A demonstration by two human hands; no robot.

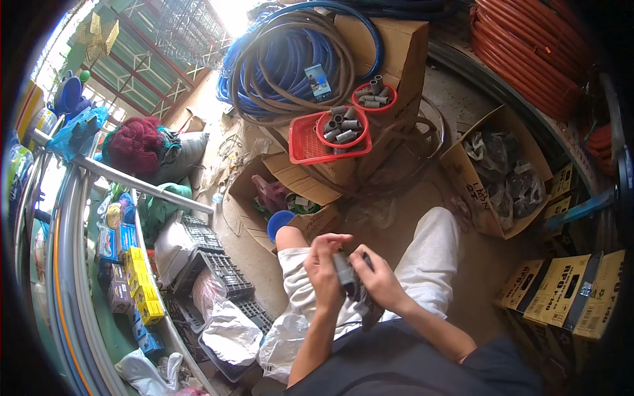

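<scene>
Above my lap, my left hand (323, 269) holds a grey plastic pipe fitting (343, 267), its fingers bent along one side. Close against the fitting, my right hand (382, 280) is closed round a dark, limp piece that looks like a cloth (362, 305). The cloth hangs down between my wrists, and my fingers hide part of it. Ahead, a round red basket (323, 140) of similar grey fittings stands in a red rectangular basket (300, 153). Another round red basket (357, 104) with more grey fittings sits just behind, to the right.
Blue hose coils (231, 72) lie at the back. Open cardboard boxes stand ahead-left (246, 208) and right (456, 178), the right one holding bagged items. Black crates (228, 272) and a metal rail (142, 173) are at left; printed cartons (558, 290) stand at right.
</scene>
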